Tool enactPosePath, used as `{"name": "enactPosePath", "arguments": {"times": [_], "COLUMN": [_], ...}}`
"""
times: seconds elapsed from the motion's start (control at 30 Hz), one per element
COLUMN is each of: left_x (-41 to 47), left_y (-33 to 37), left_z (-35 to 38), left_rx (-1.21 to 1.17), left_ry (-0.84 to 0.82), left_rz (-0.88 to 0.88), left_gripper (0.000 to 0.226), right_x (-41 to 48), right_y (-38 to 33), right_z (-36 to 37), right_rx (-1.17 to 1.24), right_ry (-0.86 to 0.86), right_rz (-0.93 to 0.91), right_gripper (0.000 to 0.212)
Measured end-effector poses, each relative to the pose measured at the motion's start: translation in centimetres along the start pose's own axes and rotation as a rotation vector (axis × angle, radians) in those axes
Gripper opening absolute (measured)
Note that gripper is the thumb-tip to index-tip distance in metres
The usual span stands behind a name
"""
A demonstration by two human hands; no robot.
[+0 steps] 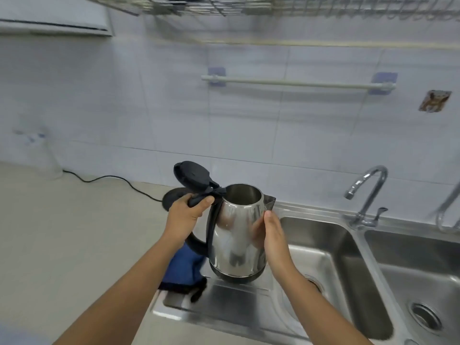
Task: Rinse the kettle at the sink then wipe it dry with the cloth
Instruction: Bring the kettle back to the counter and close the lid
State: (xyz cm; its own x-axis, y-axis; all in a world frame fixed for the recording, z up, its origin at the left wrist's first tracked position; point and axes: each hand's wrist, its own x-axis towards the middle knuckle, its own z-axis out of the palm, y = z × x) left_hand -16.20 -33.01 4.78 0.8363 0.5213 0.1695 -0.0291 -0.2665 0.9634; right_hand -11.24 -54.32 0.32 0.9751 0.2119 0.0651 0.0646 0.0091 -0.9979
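A steel kettle [236,235] with a black handle and base is held upright above the left edge of the sink [331,225], its black lid [193,175] flipped open. My left hand [185,214] grips the top of the handle. My right hand [272,236] lies flat against the kettle's right side, below the spout. A blue cloth [183,270] lies on the sink's left rim, partly hidden behind my left forearm and the kettle. The faucet [367,192] stands at the back between the two basins, with no water visible.
The black kettle base [171,199] sits on the beige counter [74,240] behind my left hand, its cord running left to the wall. A second basin [423,290] lies at the right. A towel rail [298,82] is on the tiled wall, a dish rack overhead.
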Motion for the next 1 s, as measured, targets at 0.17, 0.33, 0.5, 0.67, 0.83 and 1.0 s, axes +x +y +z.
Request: {"name": "enactPosePath", "arguments": {"times": [0.17,0.33,0.5,0.67,0.83,1.0], "left_x": [3.2,8.0,11.4,13.3,13.6,13.6], "left_y": [-1.7,-4.6,-8.9,-13.0,-16.7,-17.9], "left_z": [-7.6,-15.5,-21.5,-24.7,-25.6,-25.8], "left_rx": [-0.038,0.028,0.031,0.057,0.054,0.005], "left_ry": [0.032,0.029,-0.009,-0.013,-0.017,-0.035], "left_rz": [0.017,0.026,-0.020,-0.083,-0.091,-0.078], "left_gripper": [0.049,0.060,0.050,0.046,0.023,0.014], "right_x": [1.3,2.6,3.8,4.4,4.2,4.0], "right_y": [-0.1,0.7,2.9,5.8,7.7,8.1], "right_z": [8.6,18.0,25.4,30.0,31.8,32.5], "right_rx": [-0.014,0.000,-0.016,-0.027,-0.043,-0.012], "right_ry": [-0.014,-0.024,-0.048,-0.031,-0.022,0.003], "right_rz": [-0.020,-0.003,0.013,0.073,0.086,0.091], "right_gripper": [0.036,0.043,0.037,0.035,0.031,0.028]}}
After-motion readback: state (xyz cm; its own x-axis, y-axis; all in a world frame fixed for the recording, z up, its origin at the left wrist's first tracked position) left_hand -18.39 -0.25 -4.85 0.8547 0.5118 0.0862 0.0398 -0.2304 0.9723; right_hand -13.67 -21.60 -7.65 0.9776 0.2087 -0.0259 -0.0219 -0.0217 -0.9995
